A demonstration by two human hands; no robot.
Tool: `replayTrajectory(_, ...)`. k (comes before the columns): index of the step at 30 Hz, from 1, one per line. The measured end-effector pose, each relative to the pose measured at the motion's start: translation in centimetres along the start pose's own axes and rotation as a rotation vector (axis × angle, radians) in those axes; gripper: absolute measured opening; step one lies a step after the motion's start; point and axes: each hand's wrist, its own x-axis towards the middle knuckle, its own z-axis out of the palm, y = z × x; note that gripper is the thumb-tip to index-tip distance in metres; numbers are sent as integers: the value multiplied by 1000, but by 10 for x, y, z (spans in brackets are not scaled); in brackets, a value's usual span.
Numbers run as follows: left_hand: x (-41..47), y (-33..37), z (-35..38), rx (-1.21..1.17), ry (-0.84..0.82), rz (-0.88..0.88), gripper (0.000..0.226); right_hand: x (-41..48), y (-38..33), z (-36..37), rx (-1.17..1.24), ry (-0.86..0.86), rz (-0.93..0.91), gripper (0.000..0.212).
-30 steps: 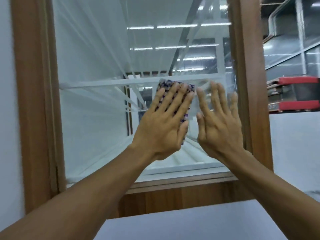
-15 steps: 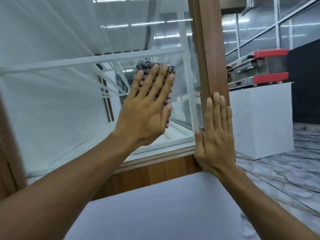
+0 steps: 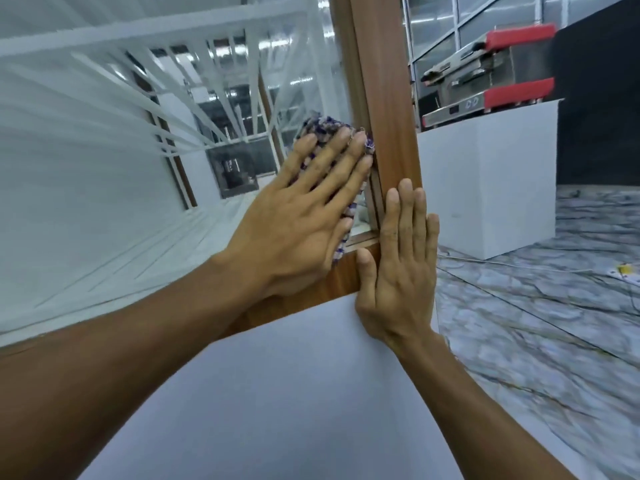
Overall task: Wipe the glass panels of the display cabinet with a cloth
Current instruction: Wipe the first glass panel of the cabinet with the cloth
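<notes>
The display cabinet has a large glass panel (image 3: 121,174) set in a brown wooden frame (image 3: 391,98) above a white base (image 3: 277,393). My left hand (image 3: 301,216) lies flat on the glass at its lower right corner, pressing a blue-and-white patterned cloth (image 3: 325,128) against it; the cloth shows above and beside my fingers, touching the frame. My right hand (image 3: 398,268) rests flat, fingers together, on the frame's lower right corner and the base, holding nothing.
White shelves and reflections of ceiling lights show through the glass. To the right stands a white counter (image 3: 485,188) carrying a steel machine with red parts (image 3: 491,71). Grey marbled floor (image 3: 536,323) with cables lies beyond the cabinet's edge.
My left hand has slid the cloth rightward and down to the glass's lower right corner. My right hand left the glass and settled on the wooden frame. The view swung right.
</notes>
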Motion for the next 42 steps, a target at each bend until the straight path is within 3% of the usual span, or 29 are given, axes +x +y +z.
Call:
replayTrajectory(6, -35, -33, -11, -220, -222, 359, 57, -1, 1, -2, -15, -14, 5, 64)
replayTrajectory(8, -34, -43, -15, -222, -248, 408, 55, -3, 0, -2, -17, -19, 6, 64)
replayTrajectory(14, -13, -5, -7, -228, -207, 312, 60, -3, 3, -2, -20, -5, 15, 63)
replayTrajectory(21, -54, -55, -16, -170, -242, 415, 57, -5, -3, 1, -40, 2, 41, 64)
replayTrajectory(27, -21, -7, -5, -241, -213, 298, 60, -7, -23, 5, -22, 43, 172, 64)
replayTrajectory(34, -93, -46, -12, -224, -210, 257, 55, -7, -34, 4, -17, 27, 199, 74)
replayTrajectory(42, -150, -71, -17, -224, -105, 170, 50, -13, -119, 25, 24, -97, -52, 65)
